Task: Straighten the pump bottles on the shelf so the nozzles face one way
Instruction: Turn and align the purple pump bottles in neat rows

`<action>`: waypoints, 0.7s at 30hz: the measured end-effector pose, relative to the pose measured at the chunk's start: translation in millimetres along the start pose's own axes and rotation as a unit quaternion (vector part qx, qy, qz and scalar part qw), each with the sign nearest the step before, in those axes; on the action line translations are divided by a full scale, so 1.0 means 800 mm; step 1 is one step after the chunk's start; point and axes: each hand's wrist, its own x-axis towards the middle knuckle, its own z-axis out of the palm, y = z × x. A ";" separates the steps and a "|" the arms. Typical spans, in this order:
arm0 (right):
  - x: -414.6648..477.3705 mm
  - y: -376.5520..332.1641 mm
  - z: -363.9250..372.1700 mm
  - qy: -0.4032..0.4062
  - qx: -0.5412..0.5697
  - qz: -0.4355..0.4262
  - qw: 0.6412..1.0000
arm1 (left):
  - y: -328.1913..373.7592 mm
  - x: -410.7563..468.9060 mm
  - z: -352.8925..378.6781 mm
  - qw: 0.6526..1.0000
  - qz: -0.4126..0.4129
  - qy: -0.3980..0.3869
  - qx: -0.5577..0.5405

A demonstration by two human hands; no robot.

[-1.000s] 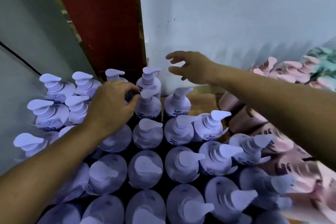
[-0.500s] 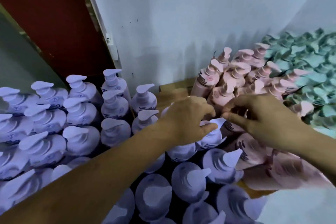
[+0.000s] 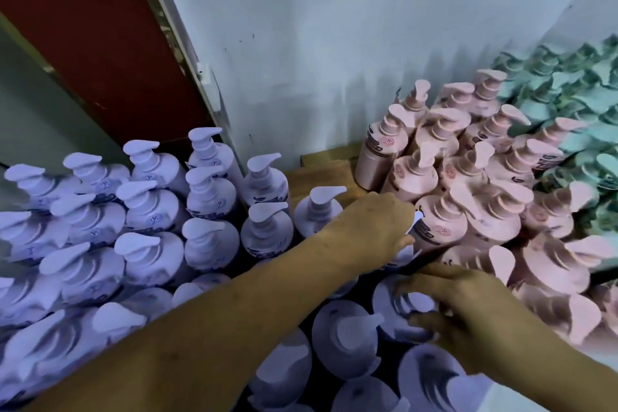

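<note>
Several lilac pump bottles (image 3: 210, 197) stand packed on the left of the shelf, most nozzles pointing right. My left hand (image 3: 371, 227) reaches over them and grips the pump head of a lilac bottle at the group's right edge; that bottle is mostly hidden under my fingers. My right hand (image 3: 468, 314) curls round the pump head of another lilac bottle (image 3: 404, 311) just in front. Pink pump bottles (image 3: 441, 217) crowd the right, their nozzles pointing different ways.
A bare strip of wooden shelf (image 3: 321, 170) shows between the lilac and pink groups. Teal pump bottles (image 3: 582, 100) fill the far right. A white wall (image 3: 317, 43) stands close behind, with a red door (image 3: 100, 27) at the left.
The view has swung right. My left hand left the far lilac rows for the right edge bottle; my right hand came down from the wall onto a nearer lilac pump head.
</note>
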 end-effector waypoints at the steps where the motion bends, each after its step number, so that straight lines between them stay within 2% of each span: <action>1: 0.001 0.000 0.000 0.020 -0.010 -0.007 1.000 | -0.001 0.001 -0.001 1.000 -0.001 0.000 0.004; 3: 0.004 -0.001 -0.002 0.039 -0.016 -0.008 0.999 | -0.004 0.005 -0.004 1.000 -0.014 0.002 0.016; 8: 0.013 0.001 -0.005 0.068 -0.020 0.034 0.997 | -0.016 0.037 -0.043 0.997 -0.019 0.068 0.023; 12: 0.027 0.007 -0.015 0.090 -0.026 0.057 0.994 | -0.034 0.063 -0.078 0.996 -0.056 0.060 0.046; 15: 0.042 0.010 -0.023 0.106 0.029 0.082 0.991 | -0.057 0.069 -0.105 0.993 -0.075 0.063 0.061; 21: 0.083 0.011 -0.036 0.157 0.008 0.049 0.986 | -0.120 0.072 -0.137 0.987 -0.106 0.091 0.082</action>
